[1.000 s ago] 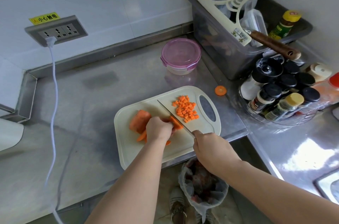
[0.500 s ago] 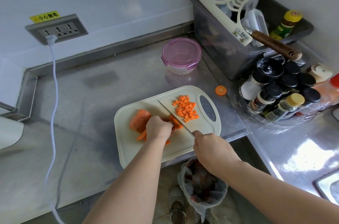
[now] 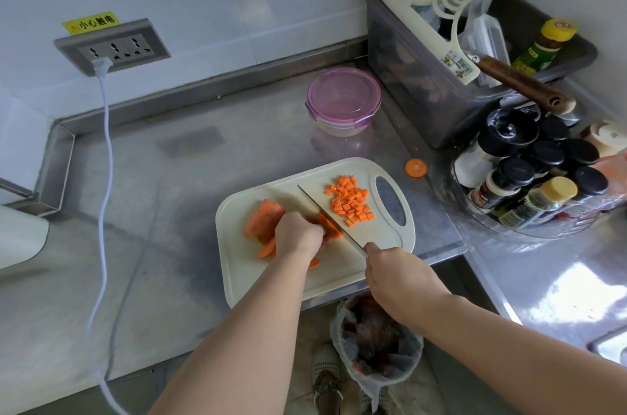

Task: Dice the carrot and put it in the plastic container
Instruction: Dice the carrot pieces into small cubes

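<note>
- Some carrot dice (image 3: pixel 349 200) sit on the cutting board (image 3: pixel 339 273).
- Left hand (image 3: pixel 298 234) pins carrot strips (image 3: pixel 329 228); right hand (image 3: pixel 397 275) grips knife (image 3: pixel 322 214).
- Carrot chunk (image 3: pixel 263 221) uncut; plastic container (image 3: pixel 342 102) lidded.

Kitchen, steel counter (image 3: pixel 176 177), cutting board (image 3: pixel 305 282), spice jars (image 3: pixel 529 177), sink corner (image 3: pixel 610 346)

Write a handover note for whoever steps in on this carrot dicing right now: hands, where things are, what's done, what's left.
Left hand holds carrot strips down on the cutting board; right hand grips the knife, blade against the strips.
Done: a diced pile on the board's right side.
A larger carrot piece lies left of the left hand.
Plastic container stands behind the board, lid on.
To do: dice the rest, open the container, load it.
</note>
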Demonstrator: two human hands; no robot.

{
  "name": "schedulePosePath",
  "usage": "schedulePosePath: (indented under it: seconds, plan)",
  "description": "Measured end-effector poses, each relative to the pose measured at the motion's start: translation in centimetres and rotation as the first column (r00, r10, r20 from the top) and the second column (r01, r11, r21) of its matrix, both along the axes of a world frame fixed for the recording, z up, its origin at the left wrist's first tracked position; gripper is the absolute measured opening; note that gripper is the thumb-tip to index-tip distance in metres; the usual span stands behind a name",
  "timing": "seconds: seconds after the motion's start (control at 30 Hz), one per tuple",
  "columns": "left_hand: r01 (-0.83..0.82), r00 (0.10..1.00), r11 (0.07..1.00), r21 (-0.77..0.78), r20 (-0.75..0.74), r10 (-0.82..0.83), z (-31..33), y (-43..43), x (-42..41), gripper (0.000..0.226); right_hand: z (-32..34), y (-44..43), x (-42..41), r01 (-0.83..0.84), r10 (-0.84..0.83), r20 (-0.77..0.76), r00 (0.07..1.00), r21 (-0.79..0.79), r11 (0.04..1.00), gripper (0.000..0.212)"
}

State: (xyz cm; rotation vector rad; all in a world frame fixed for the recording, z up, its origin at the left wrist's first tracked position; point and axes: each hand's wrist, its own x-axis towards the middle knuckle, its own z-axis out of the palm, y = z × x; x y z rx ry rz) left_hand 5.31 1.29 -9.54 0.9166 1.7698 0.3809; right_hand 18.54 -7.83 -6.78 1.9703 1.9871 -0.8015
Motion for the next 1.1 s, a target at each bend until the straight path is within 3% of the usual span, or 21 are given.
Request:
schedulePosePath:
  seconds: [0.1,0.2,0.37,0.6,0.8,1.1]
  plan:
    - [-0.004,1.0,1.0,-0.01,0.001,0.004,-0.3,0.2,-0.1,0.015,-0.2,0.2,-0.2,0.015,-0.015,-0.01,1.0,-0.015,1.0,0.034]
    - [0.025,0.999,1.0,0.017,-0.023,-0.025,-0.1,0.1,-0.1,0.004,-0.4,0.7,-0.5,0.021,-0.021,0.005,1.0,-0.019,1.0,0.027]
    - [0.0,1.0,1.0,0.026,-0.014,0.0,0.0,0.0,-0.2,0.019,-0.5,0.7,-0.9,0.007,-0.004,0.083,0.997,-0.035,0.999,0.035]
    - [0.016,0.999,0.999,0.036,0.048,-0.018,0.4,-0.3,-0.3,0.026,-0.5,1.2,-0.2,0.153,-0.151,-0.069,0.986,0.027,0.988,0.022]
    - [-0.042,0.997,0.998,0.035,0.066,0.04,0.3,-0.4,-0.3,0.01,0.3,0.3,-0.4,0.09,-0.085,-0.057,0.995,0.081,0.993,0.021]
    - [-0.015,1.0,0.999,0.034,0.013,0.015,0.2,-0.3,-0.3,0.009,0.0,-0.3,-0.9,0.108,-0.104,-0.069,0.992,0.06,0.992,0.023]
